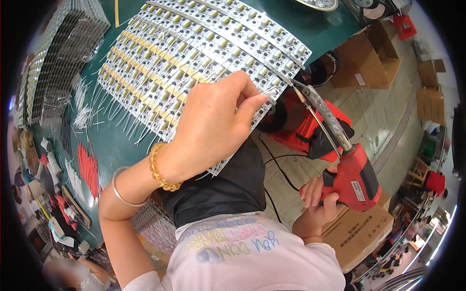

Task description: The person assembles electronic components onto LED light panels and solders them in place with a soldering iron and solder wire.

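Note:
A large panel of white circuit boards (233, 51) lies at a slant on the green table, with rows of small yellowish parts and thin white wires along it. Over its right part, my left hand (213, 116) is closed in a pinch on a thin white wire (273, 91) by the panel's edge. My right hand (318, 194) grips the handle of a red and black soldering gun (357, 177). The gun's long metal tip (297, 91) points up and left to the panel's right edge, close to my left fingertips. Whether the tip touches a board, I cannot tell.
Red wires (88, 167) and white wires (83, 109) lie in bundles on the green table (114, 150). A tall stack of board panels (60, 53) stands at the left. Cardboard boxes (366, 60) and a red and black object (310, 128) sit beyond the right edge.

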Motion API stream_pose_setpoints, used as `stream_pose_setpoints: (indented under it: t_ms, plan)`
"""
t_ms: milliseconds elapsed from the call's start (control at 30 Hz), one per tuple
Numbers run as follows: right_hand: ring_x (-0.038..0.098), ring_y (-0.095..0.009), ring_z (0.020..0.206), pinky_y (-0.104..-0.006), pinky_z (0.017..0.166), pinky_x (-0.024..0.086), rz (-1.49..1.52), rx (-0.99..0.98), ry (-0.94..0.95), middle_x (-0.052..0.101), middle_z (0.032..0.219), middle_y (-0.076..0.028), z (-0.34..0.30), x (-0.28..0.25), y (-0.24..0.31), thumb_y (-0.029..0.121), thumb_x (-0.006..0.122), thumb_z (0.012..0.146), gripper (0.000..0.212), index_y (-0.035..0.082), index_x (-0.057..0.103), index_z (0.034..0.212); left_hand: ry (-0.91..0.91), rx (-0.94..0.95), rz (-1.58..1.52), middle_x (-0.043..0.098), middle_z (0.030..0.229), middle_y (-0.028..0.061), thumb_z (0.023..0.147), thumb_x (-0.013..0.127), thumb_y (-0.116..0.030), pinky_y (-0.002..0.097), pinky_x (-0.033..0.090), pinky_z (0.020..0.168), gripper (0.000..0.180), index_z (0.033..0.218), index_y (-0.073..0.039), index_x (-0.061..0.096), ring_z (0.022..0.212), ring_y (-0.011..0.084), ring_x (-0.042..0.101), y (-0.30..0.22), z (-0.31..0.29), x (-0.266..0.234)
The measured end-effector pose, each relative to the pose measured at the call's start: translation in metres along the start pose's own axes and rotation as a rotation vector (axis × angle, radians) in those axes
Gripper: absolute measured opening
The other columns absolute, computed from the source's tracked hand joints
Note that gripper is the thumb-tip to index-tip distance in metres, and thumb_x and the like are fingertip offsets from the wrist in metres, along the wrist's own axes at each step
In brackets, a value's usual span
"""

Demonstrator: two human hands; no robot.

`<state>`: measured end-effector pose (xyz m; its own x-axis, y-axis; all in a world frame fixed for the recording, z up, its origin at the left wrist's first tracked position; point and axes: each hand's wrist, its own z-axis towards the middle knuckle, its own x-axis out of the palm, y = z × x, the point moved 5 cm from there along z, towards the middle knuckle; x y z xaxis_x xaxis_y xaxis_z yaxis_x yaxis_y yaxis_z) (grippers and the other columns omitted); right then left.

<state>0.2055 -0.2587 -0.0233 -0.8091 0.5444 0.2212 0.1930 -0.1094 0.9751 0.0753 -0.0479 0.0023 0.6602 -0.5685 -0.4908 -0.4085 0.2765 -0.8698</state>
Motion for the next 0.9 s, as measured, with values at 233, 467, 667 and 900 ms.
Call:
stream_pose_setpoints:
  t_ms: [233, 467, 667, 900]
  plan:
    - [0.041, -0.01, 0.039, -0.0256, 0.043, 0.038, -0.077, 0.06, -0.02, 0.039, 0.048, 0.002, -0.001, -0.005, -0.002, 0.053, 0.055, 0.081, 0.072, -0.002, 0.036, 0.125, -0.009, -0.021, 0.176, 0.056, 0.056, 0.0037, 0.082, 0.062, -0.009, 0.02, 0.039, 0.046, 0.013, 0.077, 0.002, 0.058, 0.049, 0.0051, 0.05, 0.0, 0.007, 0.005]
    - [0.041, -0.01, 0.038, -0.0254, 0.044, 0.038, -0.148, 0.096, -0.003, 0.04, 0.047, 0.003, 0.006, -0.009, -0.005, 0.059, 0.057, 0.075, 0.084, -0.001, 0.035, 0.129, -0.007, -0.074, 0.055, 0.055, 0.055, 0.0029, 0.082, 0.061, -0.006, 0.0205, 0.038, 0.045, 0.012, 0.076, 0.003, 0.057, 0.049, 0.0057, 0.05, 0.009, 0.015, 0.005]
    - [0.042, -0.011, 0.039, -0.0261, 0.044, 0.039, -0.229, -0.042, -0.052, 0.04, 0.047, 0.002, -0.008, -0.035, -0.018, 0.05, 0.061, 0.079, 0.076, -0.003, 0.035, 0.128, -0.027, -0.02, -0.036, 0.058, 0.062, 0.0183, 0.08, 0.06, -0.011, 0.0388, 0.044, 0.051, 0.014, 0.073, 0.0, 0.054, 0.058, 0.0357, 0.058, -0.001, 0.013, -0.005]
    - [0.045, -0.014, 0.041, -0.0256, 0.045, 0.042, -0.104, -0.015, -0.1, 0.048, 0.054, -0.007, 0.031, 0.016, -0.006, 0.001, 0.056, 0.08, 0.05, -0.006, 0.034, 0.125, -0.083, 0.077, -0.059, 0.058, 0.061, 0.0162, 0.083, 0.059, -0.013, 0.0379, 0.044, 0.05, 0.014, 0.078, -0.001, 0.054, 0.055, 0.0333, 0.057, -0.012, -0.002, -0.006]
